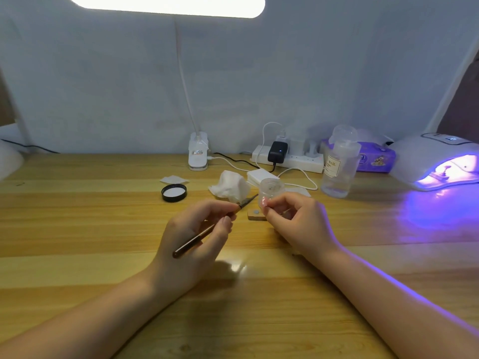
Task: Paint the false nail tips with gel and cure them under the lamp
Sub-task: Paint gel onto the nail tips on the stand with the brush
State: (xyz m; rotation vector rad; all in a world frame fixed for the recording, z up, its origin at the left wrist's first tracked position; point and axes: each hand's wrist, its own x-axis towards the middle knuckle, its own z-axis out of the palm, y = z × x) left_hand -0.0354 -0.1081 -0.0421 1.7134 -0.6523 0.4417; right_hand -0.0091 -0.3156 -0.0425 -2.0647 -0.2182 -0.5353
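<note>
A pale wooden bench [77, 229] runs up to a grey-white backdrop, lit from above by a bright lamp panel [166, 3] on a bendy white neck clipped by its white clamp [198, 155] at the far edge. Near the middle, the left hand [191, 237] makes a pinching grip on a dark-handled brush [207, 230], thumb and fingertips pressed together near the ferrule, the bristle end pointing up and right toward the other hand. The right hand [295, 218] has its fingers curled, thumb and forefinger pinched on a small pale nail tip [265, 202], held just above the bench; it is too small to tell more. Just beside those fingers lies a small wooden block [255, 214] with a round metal disc in it. Directly behind the right hand stands a small clear jar [270, 191], and its black lid [174, 192] lies upturned to the left, well apart. Between them sits a crumpled white tissue [230, 186], with flat white pads [260, 176] behind it. Toward the far right, a clear pump bottle [338, 167] carries a label reading "NAIL"; the smaller print is unreadable. Behind it lies a purple wipes packet [375, 156], its writing too blurred to read. At the far edge a white power strip [290, 158] holds a black adapter and white plugs. In the far right corner the white curing lamp [438, 161] glows violet, spilling light across the bench.
</note>
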